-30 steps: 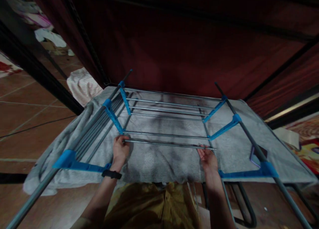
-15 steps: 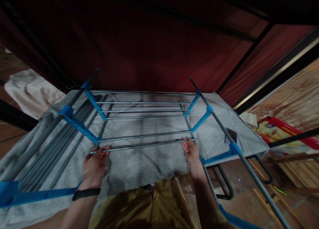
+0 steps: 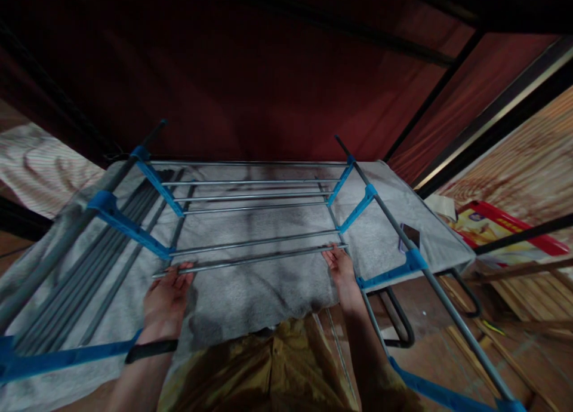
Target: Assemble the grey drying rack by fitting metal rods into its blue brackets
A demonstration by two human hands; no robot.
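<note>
A loose grey metal tube (image 3: 259,258) lies across between my two hands, its left end slightly lower in the view. My left hand (image 3: 169,289) grips it near the left end, and my right hand (image 3: 339,261) has its fingers round it near the right end. Just beyond is a rack frame of grey tubes with blue plastic brackets; one bracket (image 3: 134,228) stands to the left and another bracket (image 3: 356,209) to the right. Several crossbars, such as the nearest crossbar (image 3: 255,243), span between the two sides.
Several loose tubes (image 3: 96,266) lie on the grey cloth (image 3: 268,292) at left. A phone (image 3: 409,237) rests on the cloth at right. A red-and-yellow box (image 3: 505,230) and wooden slats (image 3: 532,295) are further right. A dark red curtain (image 3: 250,101) hangs behind.
The view has shifted slightly, moving the rack a little left and up in the picture. Both hands keep hold of the tube, which stays in front of the nearest crossbar.
</note>
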